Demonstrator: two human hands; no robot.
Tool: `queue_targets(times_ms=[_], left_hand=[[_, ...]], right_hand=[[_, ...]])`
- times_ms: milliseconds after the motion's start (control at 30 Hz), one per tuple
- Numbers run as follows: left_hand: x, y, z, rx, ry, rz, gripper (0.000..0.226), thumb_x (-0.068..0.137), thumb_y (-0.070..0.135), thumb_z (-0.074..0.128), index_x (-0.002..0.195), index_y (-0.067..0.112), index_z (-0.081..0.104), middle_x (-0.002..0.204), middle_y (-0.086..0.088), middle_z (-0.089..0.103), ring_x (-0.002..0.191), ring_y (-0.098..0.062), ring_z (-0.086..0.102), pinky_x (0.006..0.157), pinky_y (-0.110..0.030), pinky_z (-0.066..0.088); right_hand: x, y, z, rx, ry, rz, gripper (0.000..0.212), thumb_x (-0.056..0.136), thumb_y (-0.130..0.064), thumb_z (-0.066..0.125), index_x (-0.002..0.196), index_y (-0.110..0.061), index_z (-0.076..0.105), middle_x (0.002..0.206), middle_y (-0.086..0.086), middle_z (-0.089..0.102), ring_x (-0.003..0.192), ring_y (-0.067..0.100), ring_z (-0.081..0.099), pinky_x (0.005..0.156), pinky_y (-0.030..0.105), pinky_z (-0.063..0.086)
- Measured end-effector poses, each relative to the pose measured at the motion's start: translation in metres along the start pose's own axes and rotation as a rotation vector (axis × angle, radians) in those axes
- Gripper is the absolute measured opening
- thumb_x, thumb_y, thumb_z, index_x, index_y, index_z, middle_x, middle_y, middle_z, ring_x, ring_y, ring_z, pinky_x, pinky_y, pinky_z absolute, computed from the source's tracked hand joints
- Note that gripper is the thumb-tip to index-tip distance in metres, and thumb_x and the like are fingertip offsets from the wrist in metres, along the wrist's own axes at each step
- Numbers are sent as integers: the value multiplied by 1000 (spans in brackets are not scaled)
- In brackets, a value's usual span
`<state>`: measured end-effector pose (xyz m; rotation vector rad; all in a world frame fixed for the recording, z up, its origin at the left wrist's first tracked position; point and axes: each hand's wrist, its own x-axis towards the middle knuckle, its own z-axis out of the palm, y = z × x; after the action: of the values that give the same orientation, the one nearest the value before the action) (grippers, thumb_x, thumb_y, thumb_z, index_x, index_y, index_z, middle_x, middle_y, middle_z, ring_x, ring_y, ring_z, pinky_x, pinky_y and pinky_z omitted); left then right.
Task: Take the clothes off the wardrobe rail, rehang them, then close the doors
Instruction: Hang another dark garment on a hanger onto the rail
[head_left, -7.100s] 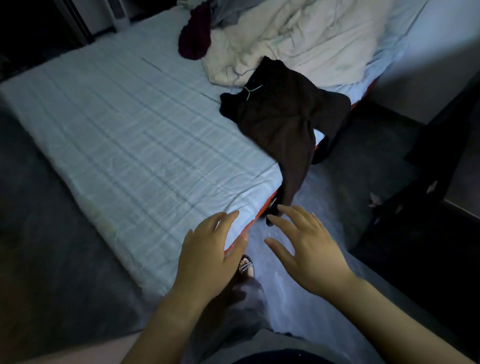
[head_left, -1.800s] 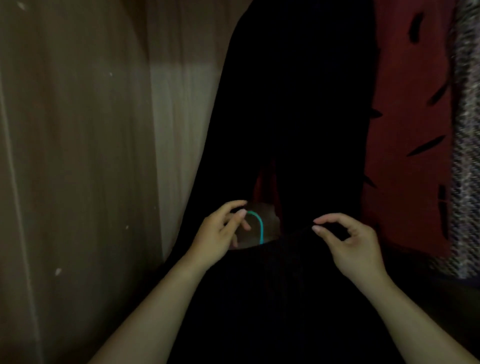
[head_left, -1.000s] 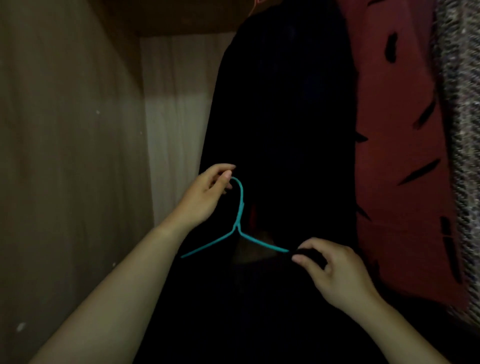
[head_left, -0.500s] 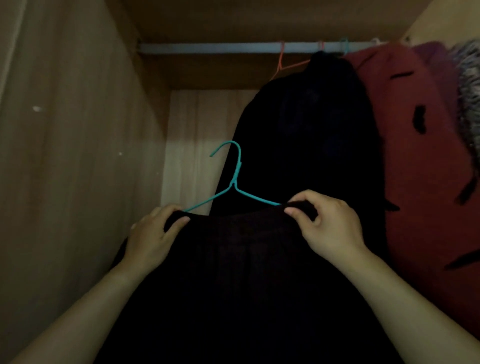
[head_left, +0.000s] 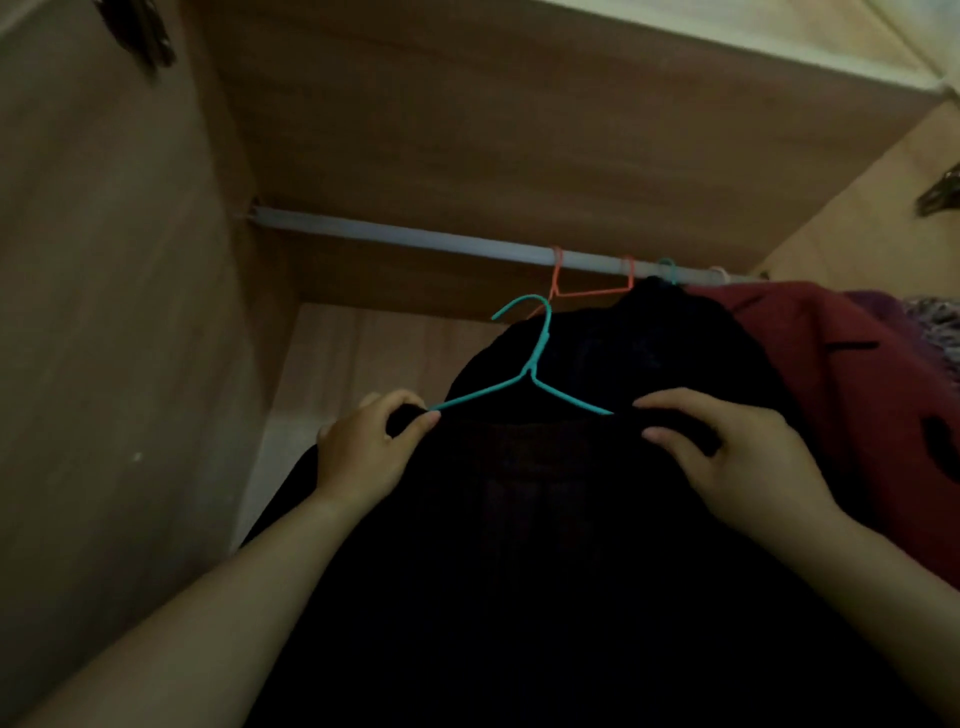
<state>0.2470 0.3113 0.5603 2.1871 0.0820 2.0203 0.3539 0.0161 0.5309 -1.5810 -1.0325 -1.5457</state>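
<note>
I hold a dark garment (head_left: 530, 545) on a teal wire hanger (head_left: 535, 369) up inside the wardrobe. My left hand (head_left: 363, 452) grips the garment's left shoulder at the hanger's end. My right hand (head_left: 727, 452) grips the right shoulder. The hanger's hook points left and sits below the white rail (head_left: 415, 241), not touching it. The rail's left half is bare.
On the rail's right part hang an orange hanger (head_left: 558, 286), a black garment (head_left: 649, 338), a dark red garment with black marks (head_left: 857, 389) and a patterned one (head_left: 935, 327). The wooden side wall (head_left: 114, 312) stands close on the left, the top panel (head_left: 519, 130) above.
Both hands have lifted the garment and its teal hanger higher toward the rail. The view has tilted up, so the rail and top panel now show more fully.
</note>
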Motion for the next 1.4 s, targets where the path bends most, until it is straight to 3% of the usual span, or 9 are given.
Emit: queue_targets(times_ms=[133, 233, 567, 900, 1133, 1200, 1267, 1333, 1400], left_hand=[[49, -6, 14, 58, 3, -19, 41, 93, 55, 37, 128, 36, 48, 133, -2, 46, 119, -27, 46, 96, -44, 40], [58, -10, 22, 17, -26, 7, 55, 91, 62, 25, 142, 40, 30, 149, 0, 29, 134, -25, 31, 106, -46, 31], [69, -18, 41, -21, -189, 84, 67, 77, 68, 19, 141, 49, 26, 154, 7, 20, 141, -18, 19, 112, -50, 23], [80, -41, 70, -61, -220, 107, 56, 90, 62, 28, 142, 42, 28, 154, 5, 22, 139, -17, 22, 113, -36, 25], [63, -54, 88, -207, -317, 88, 70, 75, 74, 20, 141, 49, 17, 155, 10, 14, 142, -15, 15, 115, -40, 22], [60, -55, 92, -201, -277, 85, 72, 75, 84, 13, 140, 53, 14, 156, 10, 13, 142, -15, 16, 114, -45, 23], [54, -53, 92, -203, -243, 76, 72, 68, 85, 9, 135, 58, 11, 156, 11, 13, 142, -14, 16, 113, -49, 22], [43, -49, 88, -188, -232, 57, 68, 68, 82, 10, 133, 60, 10, 156, 11, 12, 142, -13, 15, 113, -50, 20], [23, -43, 82, -170, -242, 39, 68, 68, 80, 8, 133, 61, 11, 156, 12, 13, 142, -12, 13, 114, -50, 18]], right_hand=[[63, -5, 6, -114, 24, 19, 25, 84, -36, 63, 109, -44, 62, 102, -9, 68, 91, 17, 63, 74, 33, 51], [96, -7, 9, -226, 44, 6, 25, 87, -37, 59, 112, -43, 60, 104, -8, 68, 96, 20, 62, 72, 31, 48], [160, -22, 20, -370, 53, 27, 19, 91, -34, 54, 110, -37, 57, 101, 0, 65, 94, 27, 59, 64, 29, 39], [192, -37, 72, -436, -93, 5, 18, 92, -32, 55, 109, -34, 58, 100, 1, 63, 82, 23, 58, 59, 32, 48], [166, -38, 77, -479, -35, -118, 30, 92, -34, 53, 122, -36, 51, 112, -5, 58, 100, 19, 55, 61, 27, 41], [159, -40, 76, -521, -47, -141, 39, 92, -36, 51, 130, -35, 44, 119, -3, 54, 106, 20, 53, 68, 29, 41], [147, -39, 76, -610, -43, -179, 50, 94, -42, 46, 141, -35, 30, 135, 0, 45, 120, 22, 45, 88, 34, 40], [126, -36, 75, -667, -57, -189, 55, 95, -47, 37, 146, -34, 20, 151, 3, 25, 136, 24, 27, 109, 40, 25], [96, -30, 73, -693, -110, -169, 54, 96, -51, 28, 146, -33, 23, 156, 4, 11, 142, 27, 14, 114, 42, 13]])
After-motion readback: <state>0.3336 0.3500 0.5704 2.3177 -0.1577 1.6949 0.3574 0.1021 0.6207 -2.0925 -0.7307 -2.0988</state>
